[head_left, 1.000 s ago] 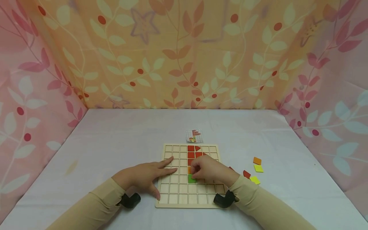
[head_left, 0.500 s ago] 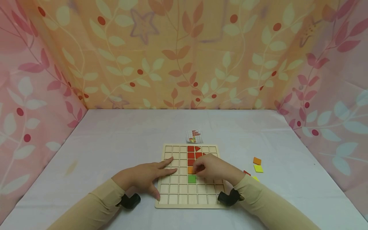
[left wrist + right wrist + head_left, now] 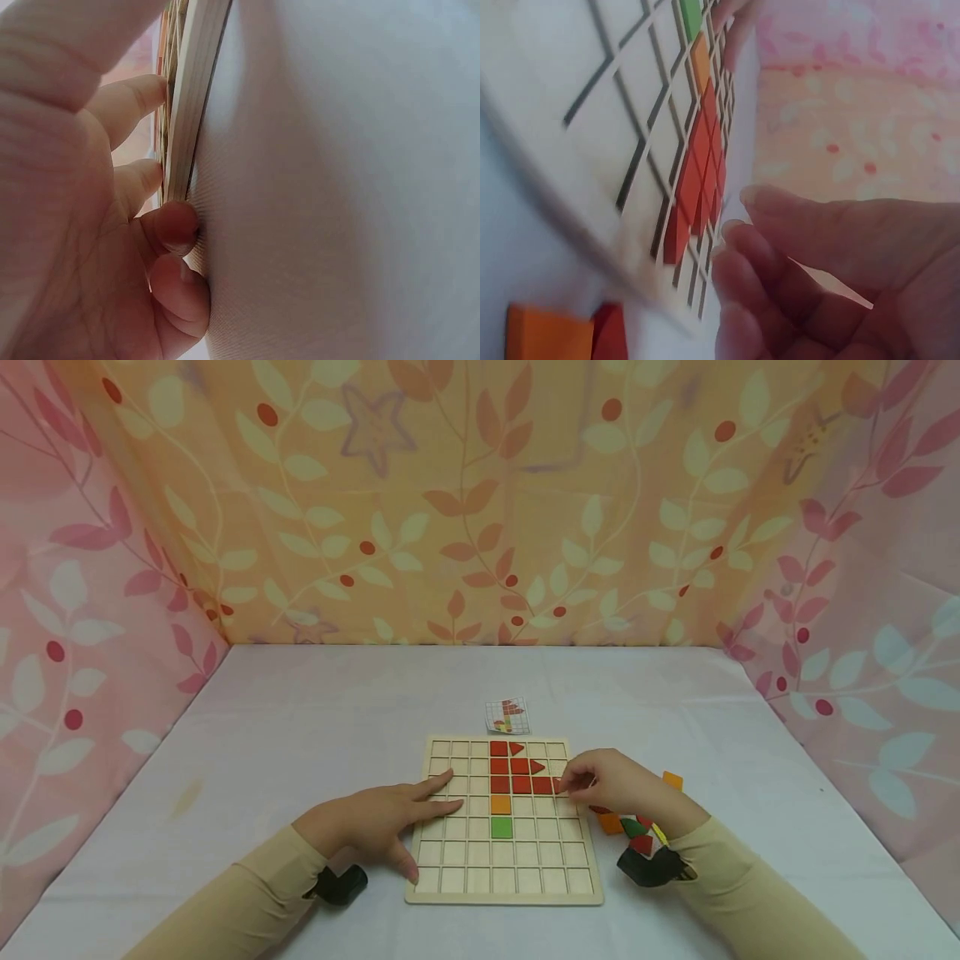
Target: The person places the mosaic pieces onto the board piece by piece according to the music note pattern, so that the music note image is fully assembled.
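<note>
My left hand (image 3: 371, 822) lies spread over the left side of a wooden grid board (image 3: 452, 880), two fingertips on its cells and the thumb at the lower left corner. In the left wrist view, fingers bear against the board's edge (image 3: 196, 90). Red squares and triangles fill cells in the top three rows, with an orange square (image 3: 500, 805) and a green square (image 3: 502, 827) below. My right hand (image 3: 618, 785) hovers at the right edge beside the last red triangle (image 3: 557, 784). Its fingers are loosely curled, and nothing shows between thumb and fingertips in the right wrist view.
A small pattern card (image 3: 507, 715) lies behind the board. To the right, partly under my right hand and wrist, are loose tiles: an orange square (image 3: 611, 823), a dark green piece (image 3: 633, 828), a red piece (image 3: 641, 844) and another orange tile (image 3: 672, 779).
My right hand has moved right from the middle of the board to its right edge, uncovering the rows of red tiles. The left hand stays in place.
</note>
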Demonstrator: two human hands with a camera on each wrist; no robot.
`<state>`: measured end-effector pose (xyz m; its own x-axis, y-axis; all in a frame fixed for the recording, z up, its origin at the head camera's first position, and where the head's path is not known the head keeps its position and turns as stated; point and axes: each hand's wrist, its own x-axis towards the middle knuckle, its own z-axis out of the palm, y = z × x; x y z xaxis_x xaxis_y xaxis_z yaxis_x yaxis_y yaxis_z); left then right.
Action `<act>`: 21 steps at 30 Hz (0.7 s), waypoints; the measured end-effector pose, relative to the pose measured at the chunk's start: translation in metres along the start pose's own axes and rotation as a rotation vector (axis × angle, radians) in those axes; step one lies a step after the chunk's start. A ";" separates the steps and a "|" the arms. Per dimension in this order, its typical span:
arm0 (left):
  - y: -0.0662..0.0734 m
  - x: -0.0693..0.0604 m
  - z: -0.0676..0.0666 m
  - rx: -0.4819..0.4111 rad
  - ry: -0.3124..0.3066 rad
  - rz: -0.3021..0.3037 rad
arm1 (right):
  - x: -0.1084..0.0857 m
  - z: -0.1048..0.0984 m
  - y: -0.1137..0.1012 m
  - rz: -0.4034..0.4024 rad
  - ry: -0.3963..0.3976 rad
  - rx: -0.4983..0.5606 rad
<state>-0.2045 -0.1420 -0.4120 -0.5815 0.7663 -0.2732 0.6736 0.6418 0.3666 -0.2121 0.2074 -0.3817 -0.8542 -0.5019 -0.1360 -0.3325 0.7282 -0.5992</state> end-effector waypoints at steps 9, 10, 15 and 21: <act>0.001 0.000 -0.002 -0.012 -0.003 0.000 | -0.026 -0.008 0.030 0.070 -0.037 -0.017; 0.002 0.000 -0.002 -0.011 -0.002 0.002 | -0.028 -0.008 0.032 0.079 -0.041 -0.014; 0.002 0.000 -0.003 -0.013 -0.004 0.000 | -0.036 -0.006 0.040 0.094 -0.037 -0.006; 0.001 0.001 -0.002 -0.007 -0.009 0.006 | -0.039 -0.003 0.043 0.058 -0.023 -0.019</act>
<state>-0.2049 -0.1410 -0.4100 -0.5731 0.7707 -0.2787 0.6740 0.6367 0.3746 -0.1948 0.2598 -0.4001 -0.8630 -0.4688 -0.1882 -0.2903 0.7650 -0.5749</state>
